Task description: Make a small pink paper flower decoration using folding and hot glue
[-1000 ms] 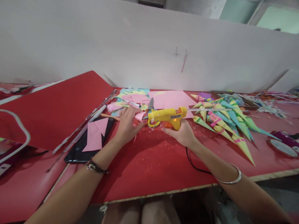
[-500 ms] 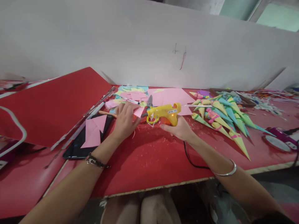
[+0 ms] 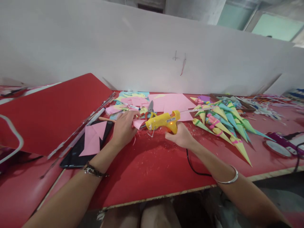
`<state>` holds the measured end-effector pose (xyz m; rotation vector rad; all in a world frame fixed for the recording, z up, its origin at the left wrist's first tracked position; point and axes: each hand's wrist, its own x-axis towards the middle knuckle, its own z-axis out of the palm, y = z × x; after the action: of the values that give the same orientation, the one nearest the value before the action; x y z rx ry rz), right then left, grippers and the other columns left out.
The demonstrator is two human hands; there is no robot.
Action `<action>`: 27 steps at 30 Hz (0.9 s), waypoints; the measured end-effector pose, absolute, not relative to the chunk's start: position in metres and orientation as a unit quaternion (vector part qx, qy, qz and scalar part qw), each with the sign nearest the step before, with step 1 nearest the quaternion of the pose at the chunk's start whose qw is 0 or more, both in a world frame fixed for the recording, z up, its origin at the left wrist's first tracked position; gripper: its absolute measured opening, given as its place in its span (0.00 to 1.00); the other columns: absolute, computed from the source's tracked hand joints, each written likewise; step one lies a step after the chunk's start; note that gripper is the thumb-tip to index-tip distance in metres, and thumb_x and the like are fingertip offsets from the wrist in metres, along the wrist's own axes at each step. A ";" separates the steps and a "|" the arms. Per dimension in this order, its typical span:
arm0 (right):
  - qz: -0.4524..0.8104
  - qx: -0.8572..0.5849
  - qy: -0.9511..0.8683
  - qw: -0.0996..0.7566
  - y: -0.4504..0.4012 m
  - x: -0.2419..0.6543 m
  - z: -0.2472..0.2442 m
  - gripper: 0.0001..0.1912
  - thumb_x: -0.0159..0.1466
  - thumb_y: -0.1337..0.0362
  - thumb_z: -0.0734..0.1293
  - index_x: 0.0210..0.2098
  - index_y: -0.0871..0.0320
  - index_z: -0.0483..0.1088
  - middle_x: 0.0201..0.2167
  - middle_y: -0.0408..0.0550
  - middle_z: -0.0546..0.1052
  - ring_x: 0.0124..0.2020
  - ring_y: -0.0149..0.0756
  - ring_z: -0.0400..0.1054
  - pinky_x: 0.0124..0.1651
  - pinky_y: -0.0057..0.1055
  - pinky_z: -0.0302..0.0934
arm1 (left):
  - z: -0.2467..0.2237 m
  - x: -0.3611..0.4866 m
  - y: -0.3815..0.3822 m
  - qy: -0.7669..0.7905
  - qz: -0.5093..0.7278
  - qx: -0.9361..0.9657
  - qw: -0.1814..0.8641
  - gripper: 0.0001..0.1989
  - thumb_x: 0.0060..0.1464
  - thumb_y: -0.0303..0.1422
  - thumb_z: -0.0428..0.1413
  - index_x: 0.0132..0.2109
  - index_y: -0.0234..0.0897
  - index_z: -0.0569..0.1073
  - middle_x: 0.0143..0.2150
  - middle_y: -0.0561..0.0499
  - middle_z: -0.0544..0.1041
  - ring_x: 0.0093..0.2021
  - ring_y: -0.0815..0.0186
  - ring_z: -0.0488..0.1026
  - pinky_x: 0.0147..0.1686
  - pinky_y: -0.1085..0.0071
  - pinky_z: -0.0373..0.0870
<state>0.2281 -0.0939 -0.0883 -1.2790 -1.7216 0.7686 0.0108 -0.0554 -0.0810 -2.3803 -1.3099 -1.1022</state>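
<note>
My right hand is wrapped round the handle of a yellow hot glue gun, whose small orange light glows. A clear glue stick juts from the back of the gun, and its nozzle points left. In my left hand a small piece of pink paper is pinched, close to the nozzle; whether they touch I cannot tell. Scissors or pliers with a grey tip lie just behind the gun, partly hidden.
Cut pink paper pieces lie on a black tablet-like slab at left. Pink sheets and coloured scraps lie at the back. Several paper cones are heaped at right, near a purple device. A black cord trails off the red table.
The gun in my right hand has tipped, its nozzle end lower and a little further left. The pink paper in my left hand has turned downward. The whole view has shifted slightly.
</note>
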 end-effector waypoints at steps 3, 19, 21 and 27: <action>0.282 -0.515 -0.702 0.403 -0.094 0.229 -0.087 0.05 0.46 0.64 0.63 0.21 0.58 0.61 0.15 0.36 0.61 0.16 0.24 0.52 0.18 0.23 0.47 | -0.081 0.012 -0.058 -0.476 -0.363 -0.795 0.100 0.07 0.49 0.25 0.49 0.36 0.40 0.66 0.28 0.51 0.74 0.31 0.61 0.71 0.31 0.69 0.62; 0.143 -0.525 -0.747 0.383 -0.092 0.236 -0.083 0.03 0.48 0.67 0.60 0.24 0.59 0.63 0.16 0.40 0.64 0.18 0.27 0.55 0.21 0.25 0.50 | -0.073 0.016 -0.065 -0.576 -0.241 -0.779 0.064 0.11 0.47 0.26 0.51 0.40 0.40 0.67 0.27 0.52 0.78 0.31 0.60 0.76 0.27 0.72 0.61; 0.130 -0.529 -0.749 0.378 -0.092 0.237 -0.084 0.04 0.49 0.67 0.60 0.24 0.59 0.64 0.17 0.41 0.65 0.18 0.28 0.56 0.21 0.26 0.50 | -0.072 0.016 -0.065 -0.581 -0.229 -0.778 0.068 0.11 0.47 0.26 0.51 0.40 0.40 0.67 0.28 0.52 0.78 0.31 0.59 0.76 0.26 0.72 0.60; 0.096 -0.534 -0.753 0.371 -0.091 0.239 -0.085 0.03 0.49 0.67 0.60 0.23 0.58 0.64 0.17 0.42 0.67 0.18 0.29 0.58 0.21 0.27 0.52 | -0.070 0.018 -0.066 -0.585 -0.212 -0.779 0.075 0.11 0.48 0.28 0.50 0.41 0.40 0.69 0.28 0.51 0.78 0.29 0.60 0.75 0.24 0.72 0.59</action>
<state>0.2392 -0.0907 -0.0848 -1.3704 -1.9321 0.2452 0.0181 -0.0663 -0.0705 -2.3364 -1.7551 -0.6368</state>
